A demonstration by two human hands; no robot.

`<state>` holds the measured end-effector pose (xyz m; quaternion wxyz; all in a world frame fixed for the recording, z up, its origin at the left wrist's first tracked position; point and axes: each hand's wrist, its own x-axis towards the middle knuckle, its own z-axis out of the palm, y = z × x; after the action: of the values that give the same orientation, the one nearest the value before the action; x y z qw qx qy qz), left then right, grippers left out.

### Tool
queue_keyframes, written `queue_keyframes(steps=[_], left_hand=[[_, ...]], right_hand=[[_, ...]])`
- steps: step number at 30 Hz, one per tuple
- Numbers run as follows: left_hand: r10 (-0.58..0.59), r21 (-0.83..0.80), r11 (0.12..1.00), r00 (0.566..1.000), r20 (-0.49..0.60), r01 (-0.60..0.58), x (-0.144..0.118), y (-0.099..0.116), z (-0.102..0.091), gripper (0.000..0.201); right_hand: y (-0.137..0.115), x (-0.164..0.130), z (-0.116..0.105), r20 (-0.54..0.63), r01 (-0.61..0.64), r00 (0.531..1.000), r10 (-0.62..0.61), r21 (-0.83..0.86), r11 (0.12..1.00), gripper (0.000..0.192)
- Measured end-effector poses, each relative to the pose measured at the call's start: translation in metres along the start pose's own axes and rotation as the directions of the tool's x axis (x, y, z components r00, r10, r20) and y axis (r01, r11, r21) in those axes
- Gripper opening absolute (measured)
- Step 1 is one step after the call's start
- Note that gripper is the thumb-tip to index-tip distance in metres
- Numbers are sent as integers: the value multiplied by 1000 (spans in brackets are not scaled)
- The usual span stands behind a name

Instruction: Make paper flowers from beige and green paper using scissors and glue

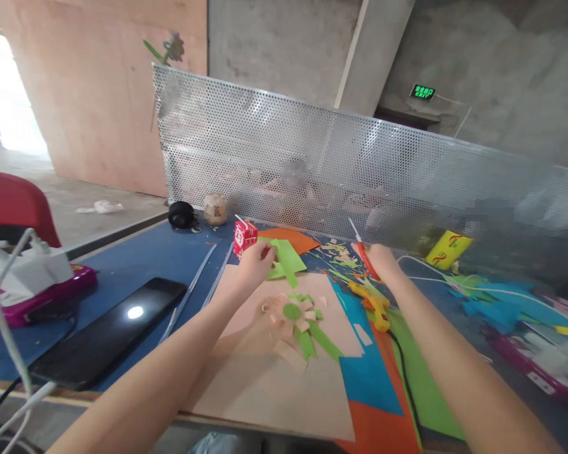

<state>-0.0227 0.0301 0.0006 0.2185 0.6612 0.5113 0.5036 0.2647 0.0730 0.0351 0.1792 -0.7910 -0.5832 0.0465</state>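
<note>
My left hand (257,260) pinches a green paper strip (286,261) above a tan paper sheet (265,378). My right hand (381,261) grips red-handled scissors (362,249), blades pointing up and away. Green and tan paper scraps (300,321) lie scattered on the tan sheet between my forearms. A yellow glue gun (372,306) rests just below my right hand, its black cord running toward the table's near edge.
A red drink carton (244,238) stands left of my left hand. A black phone (108,331) and a pink box (38,293) lie at the left. Blue, orange and green sheets (373,378) overlap at the right. A perforated metal screen (360,170) backs the table.
</note>
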Motion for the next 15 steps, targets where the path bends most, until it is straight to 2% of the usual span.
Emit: queue_keyframes(steps=[5, 8, 12, 15], left_hand=[[24, -186, 982, 995, -100, -43, 6, -5, -1, 13], [55, -295, 952, 995, -78, -76, 7, -7, -2, 15], [59, -330, 942, 998, 6, -53, 6, -7, 0, 12], [42, -321, 947, 997, 66, -18, 5, -8, 4, 12]], right_hand=[[-28, -49, 32, 117, 152, 983, -142, -78, 985, 43], [-40, -72, 50, 184, 215, 964, -193, -104, 971, 32], [-43, -86, 51, 220, 253, 948, -230, -84, 964, 20], [-42, -93, 43, 147, 269, 955, -257, -70, 961, 24]])
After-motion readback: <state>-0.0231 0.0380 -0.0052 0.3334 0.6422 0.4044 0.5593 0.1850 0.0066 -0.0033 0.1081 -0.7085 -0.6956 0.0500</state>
